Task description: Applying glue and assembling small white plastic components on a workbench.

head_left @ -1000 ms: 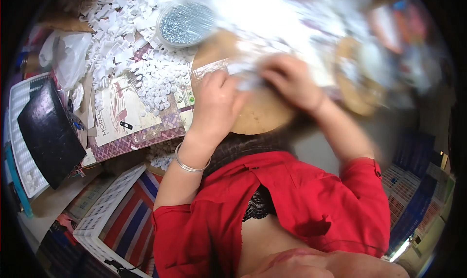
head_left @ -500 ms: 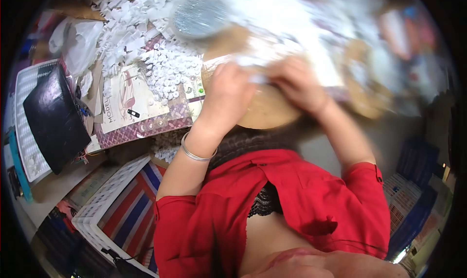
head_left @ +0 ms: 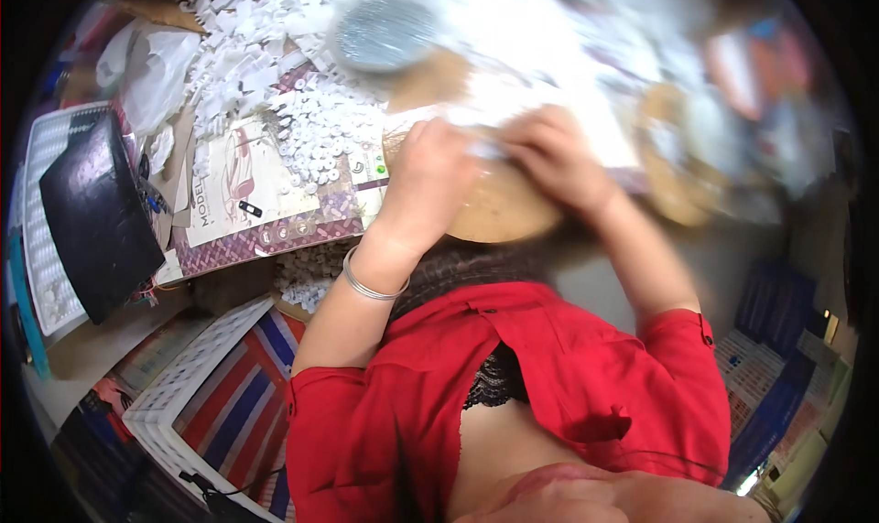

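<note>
My left hand (head_left: pixel 428 180), silver bangles at its wrist, is closed with its fingertips curled inward above a round tan board (head_left: pixel 513 207). Facing it, my right hand (head_left: pixel 557 157) is closed as well, its thumb and fingers pinched together. A small white piece (head_left: pixel 485 148) shows between the two sets of fingertips, both hands gripping it; glare and blur hide its exact shape. Left of my left hand lies a heap of small round white parts (head_left: pixel 311 139). Beyond it spreads a pile of flat white pieces (head_left: pixel 243 56).
A round grey, film-wrapped thing (head_left: pixel 385 31) stands at the back. On the left, a black curved panel (head_left: pixel 96 216) leans over a white basket (head_left: pixel 64 276). A white crate (head_left: pixel 165 390) with striped cloth (head_left: pixel 243 404) sits below the table edge. A small black part (head_left: pixel 250 209) rests on printed cardboard (head_left: pixel 215 221).
Both hands stay nearly in place over the board, the fingers shifting only slightly around the small white piece. The surroundings have moved a little in the picture.
</note>
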`<state>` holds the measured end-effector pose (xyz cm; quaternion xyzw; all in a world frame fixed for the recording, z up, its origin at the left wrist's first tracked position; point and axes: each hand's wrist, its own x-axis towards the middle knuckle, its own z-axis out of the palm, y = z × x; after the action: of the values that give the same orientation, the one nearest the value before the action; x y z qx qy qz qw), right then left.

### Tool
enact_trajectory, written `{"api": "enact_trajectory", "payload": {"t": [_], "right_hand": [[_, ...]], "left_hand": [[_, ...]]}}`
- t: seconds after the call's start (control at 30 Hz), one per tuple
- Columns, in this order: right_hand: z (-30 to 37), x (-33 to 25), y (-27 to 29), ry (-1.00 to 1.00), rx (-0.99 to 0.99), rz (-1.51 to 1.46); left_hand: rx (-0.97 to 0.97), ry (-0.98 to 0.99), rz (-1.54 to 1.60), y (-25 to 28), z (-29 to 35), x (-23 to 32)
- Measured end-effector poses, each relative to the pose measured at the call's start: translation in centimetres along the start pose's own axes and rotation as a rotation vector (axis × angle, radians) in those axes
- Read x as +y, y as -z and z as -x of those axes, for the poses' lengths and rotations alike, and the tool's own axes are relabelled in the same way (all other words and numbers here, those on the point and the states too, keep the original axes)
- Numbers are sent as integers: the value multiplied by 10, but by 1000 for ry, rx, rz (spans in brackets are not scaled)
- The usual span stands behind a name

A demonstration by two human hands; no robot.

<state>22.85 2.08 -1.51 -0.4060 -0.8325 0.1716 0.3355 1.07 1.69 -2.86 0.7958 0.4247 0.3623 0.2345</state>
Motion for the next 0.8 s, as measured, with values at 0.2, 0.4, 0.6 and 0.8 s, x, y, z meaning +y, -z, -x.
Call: {"api": "enact_trajectory", "payload": {"t": [0.2,0.4,0.6,0.8], "right_hand": [[-11,-11,5,65,-8,161],[-94,-22,-36,380,-32,497],[-116,-18,-66,463,-103,635],[-101,-19,-40,364,-58,460]], "left_hand": [[-1,-46,60,11,2,3],[207,135,-418,57,0,-26],[209,96,-403,59,-3,-42],[295,286,-17,64,7,-39]]}}
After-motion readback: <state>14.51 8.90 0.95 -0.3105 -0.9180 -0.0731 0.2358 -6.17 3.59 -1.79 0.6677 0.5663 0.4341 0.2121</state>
